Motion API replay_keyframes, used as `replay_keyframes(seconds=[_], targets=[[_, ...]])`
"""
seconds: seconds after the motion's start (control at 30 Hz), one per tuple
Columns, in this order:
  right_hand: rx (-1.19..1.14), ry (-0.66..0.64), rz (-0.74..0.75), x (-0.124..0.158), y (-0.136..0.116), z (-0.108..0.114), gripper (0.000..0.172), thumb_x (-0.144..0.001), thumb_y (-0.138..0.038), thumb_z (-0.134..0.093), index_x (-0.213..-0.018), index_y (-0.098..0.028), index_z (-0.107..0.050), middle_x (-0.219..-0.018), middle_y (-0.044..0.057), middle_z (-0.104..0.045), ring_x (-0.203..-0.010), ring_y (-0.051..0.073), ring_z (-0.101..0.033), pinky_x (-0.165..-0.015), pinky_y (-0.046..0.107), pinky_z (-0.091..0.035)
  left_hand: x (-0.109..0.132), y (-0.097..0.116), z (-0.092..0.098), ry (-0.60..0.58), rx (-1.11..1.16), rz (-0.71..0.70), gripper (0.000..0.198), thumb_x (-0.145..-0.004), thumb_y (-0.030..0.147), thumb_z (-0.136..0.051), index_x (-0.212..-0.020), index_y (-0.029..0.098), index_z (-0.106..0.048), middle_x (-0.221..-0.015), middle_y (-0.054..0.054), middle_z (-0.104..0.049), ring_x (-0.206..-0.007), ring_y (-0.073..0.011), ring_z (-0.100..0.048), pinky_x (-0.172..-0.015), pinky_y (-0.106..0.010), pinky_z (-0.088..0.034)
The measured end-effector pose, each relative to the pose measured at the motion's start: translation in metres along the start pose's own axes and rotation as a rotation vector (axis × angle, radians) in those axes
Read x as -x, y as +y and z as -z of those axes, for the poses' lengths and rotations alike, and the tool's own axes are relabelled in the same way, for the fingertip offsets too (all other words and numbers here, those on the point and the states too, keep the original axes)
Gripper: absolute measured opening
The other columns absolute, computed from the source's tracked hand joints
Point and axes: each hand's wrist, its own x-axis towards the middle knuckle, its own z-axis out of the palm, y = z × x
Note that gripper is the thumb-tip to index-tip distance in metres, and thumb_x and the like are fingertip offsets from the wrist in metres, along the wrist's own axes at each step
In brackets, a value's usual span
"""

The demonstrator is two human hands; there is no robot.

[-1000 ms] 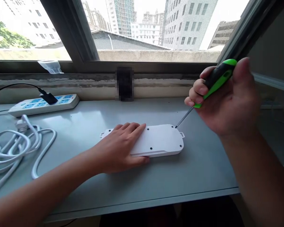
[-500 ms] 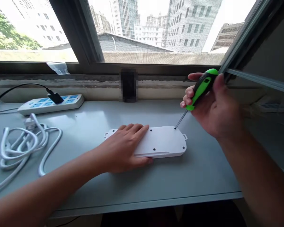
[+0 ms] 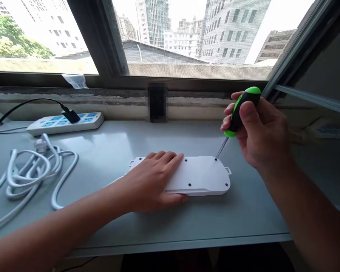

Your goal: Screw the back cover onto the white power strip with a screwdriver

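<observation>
The left hand (image 3: 153,181) is spread across the left half of the white casing (image 3: 204,173), fingers over its far side and thumb along the near one, a clasp that seems meant to steady it on the desk (image 3: 204,221). The right hand (image 3: 262,132) is wrapped around the green-and-black screwdriver (image 3: 239,113), whose shaft slants down to the dark hole at the casing's far right corner; whether the tip is seated is too small to tell. The casing lies flat with its holed face up, presumably for access to the holes. Left of the casing lies the coiled white cable (image 3: 53,198), with the power strip (image 3: 92,120) and its black plug (image 3: 70,115) behind; beyond the casing stands a blurred dark object (image 3: 158,102). A band of desk separates the casing from the front edge, and more surface extends past its right end, while the left forearm and coil crowd its left.
</observation>
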Motion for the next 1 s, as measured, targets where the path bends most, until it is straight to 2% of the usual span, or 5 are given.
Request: replay_keyframes(seconds=[0.1, 0.37, 0.57, 0.73, 1.0], targets=[[0.016, 0.021, 0.021, 0.001, 0.0, 0.0, 0.028, -0.091, -0.048, -0.081, -0.106, -0.024, -0.078, -0.091, 0.001, -0.069, -0.067, 0.011, -0.067, -0.061, 0.028, -0.057, 0.001, 0.0, -0.001, 0.008, -0.002, -0.011, 0.086, -0.093, 0.065, -0.07, -0.157, 0.012, -0.046, -0.152, -0.018, -0.058, -0.13, -0.0392, -0.058, -0.107, -0.05, -0.044], [-0.124, -0.11, 0.023, -0.002, -0.005, 0.002, 0.024, -0.097, -0.048, -0.075, -0.111, -0.028, -0.077, -0.085, 0.002, -0.061, -0.066, 0.012, -0.057, -0.061, 0.029, -0.053, 0.0, 0.002, -0.005, 0.045, 0.017, -0.017, 0.088, -0.091, 0.064, -0.073, -0.157, 0.013, -0.046, -0.149, -0.018, -0.06, -0.126, -0.0381, -0.058, -0.107, -0.05, -0.044], [-0.146, -0.041, 0.052, -0.004, -0.012, 0.002, 0.027, -0.092, -0.054, -0.079, -0.105, -0.03, -0.078, -0.081, 0.001, -0.06, -0.062, 0.011, -0.051, -0.055, 0.027, -0.047, 0.001, 0.005, -0.004, 0.046, 0.011, -0.028, 0.093, -0.091, 0.062, -0.074, -0.16, 0.009, -0.044, -0.15, -0.019, -0.06, -0.126, -0.0378, -0.059, -0.109, -0.052, -0.044], [-0.394, 0.055, 0.019, -0.009, -0.012, 0.001, 0.026, -0.085, -0.044, -0.088, -0.095, -0.026, -0.073, -0.085, -0.002, -0.064, -0.067, 0.008, -0.058, -0.063, 0.022, -0.056, 0.001, 0.004, -0.007, 0.071, 0.026, -0.049, 0.091, -0.09, 0.063, -0.074, -0.159, 0.01, -0.045, -0.148, -0.018, -0.061, -0.124, -0.0381, -0.06, -0.108, -0.052, -0.045], [-0.371, -0.044, -0.082, 0.002, 0.002, -0.009, 0.026, -0.095, -0.045, -0.078, -0.099, -0.027, -0.059, -0.088, -0.004, -0.066, -0.075, 0.01, -0.067, -0.074, 0.027, -0.061, 0.004, 0.011, -0.009, 0.071, 0.072, -0.082, 0.088, -0.09, 0.061, -0.075, -0.158, 0.016, -0.044, -0.149, -0.016, -0.061, -0.127, -0.0382, -0.059, -0.108, -0.055, -0.045]])
